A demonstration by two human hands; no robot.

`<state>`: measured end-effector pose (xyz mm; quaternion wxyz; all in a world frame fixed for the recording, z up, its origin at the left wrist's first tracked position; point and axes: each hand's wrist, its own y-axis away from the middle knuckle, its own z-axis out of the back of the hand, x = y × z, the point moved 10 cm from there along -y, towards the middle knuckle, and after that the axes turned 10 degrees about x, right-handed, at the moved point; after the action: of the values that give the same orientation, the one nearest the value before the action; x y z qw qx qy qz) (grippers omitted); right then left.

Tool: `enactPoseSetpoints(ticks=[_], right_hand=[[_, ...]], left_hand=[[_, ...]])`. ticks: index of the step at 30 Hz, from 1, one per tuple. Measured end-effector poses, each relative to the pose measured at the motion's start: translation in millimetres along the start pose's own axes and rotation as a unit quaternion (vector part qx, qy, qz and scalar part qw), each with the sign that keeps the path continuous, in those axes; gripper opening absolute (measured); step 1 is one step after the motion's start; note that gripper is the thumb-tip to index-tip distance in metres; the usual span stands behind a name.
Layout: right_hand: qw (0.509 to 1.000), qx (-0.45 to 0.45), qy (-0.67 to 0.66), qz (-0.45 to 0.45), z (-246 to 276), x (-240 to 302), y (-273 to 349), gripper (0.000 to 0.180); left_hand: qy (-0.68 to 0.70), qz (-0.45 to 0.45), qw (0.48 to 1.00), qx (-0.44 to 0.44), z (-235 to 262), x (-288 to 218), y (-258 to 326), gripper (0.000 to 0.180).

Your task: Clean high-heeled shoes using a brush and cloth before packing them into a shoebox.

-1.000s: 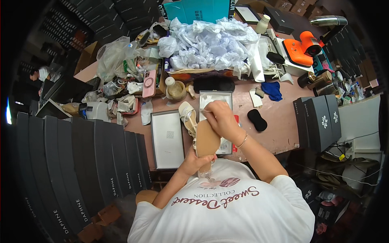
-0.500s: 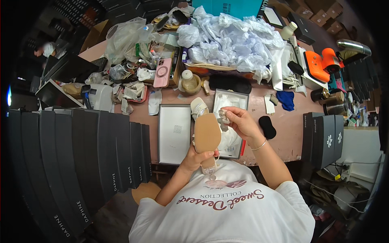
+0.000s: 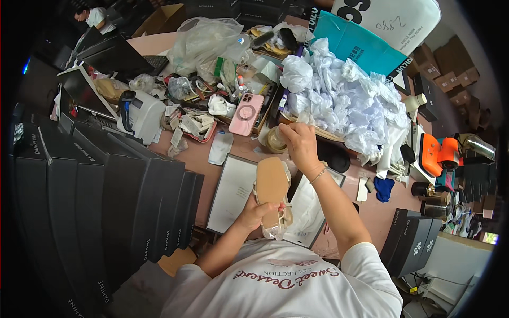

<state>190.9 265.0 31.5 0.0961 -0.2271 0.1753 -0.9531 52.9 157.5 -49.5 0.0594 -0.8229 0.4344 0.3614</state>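
Note:
My left hand [image 3: 254, 212] is closed around a sandal [image 3: 271, 183]. Its flat tan sole faces up, pale straps show along the side, and a clear heel points toward my shirt. My right hand [image 3: 301, 148] reaches forward with fingers drawn together at a bottle in a round amber holder [image 3: 275, 140]; the hand covers the bottle's top, so anything between the fingers is hidden. Under the sandal lies a shallow white-lined box lid [image 3: 225, 193]. Beside it, partly behind my right forearm, an open box [image 3: 308, 209] holds white tissue paper.
Dark shoe boxes [image 3: 127, 196] line the left side, with more boxes [image 3: 408, 241] at right. Crumpled white paper [image 3: 344, 100] fills a container at the back. A pink phone [image 3: 246, 114] leans near clutter. A person [image 3: 98, 18] sits far left.
My right hand has moved forward from beside the sandal, where it pinched a small greyish wad, to the bottle. The sandal stays in my left hand, and the view has turned.

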Motion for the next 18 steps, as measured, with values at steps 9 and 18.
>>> enactPoseSetpoints(ticks=[9,18], right_hand=[[0.997,0.023,-0.064,-0.037,-36.1,-19.3,23.3,0.047],[0.971,-0.134,-0.157,-0.119,44.7,-43.1,61.2,0.047]], left_hand=[[-0.002,-0.001,0.999,0.033,-0.1,-10.0,-5.0,0.038],[0.026,0.039,0.998,0.045,-17.0,26.0,28.5,0.040]])
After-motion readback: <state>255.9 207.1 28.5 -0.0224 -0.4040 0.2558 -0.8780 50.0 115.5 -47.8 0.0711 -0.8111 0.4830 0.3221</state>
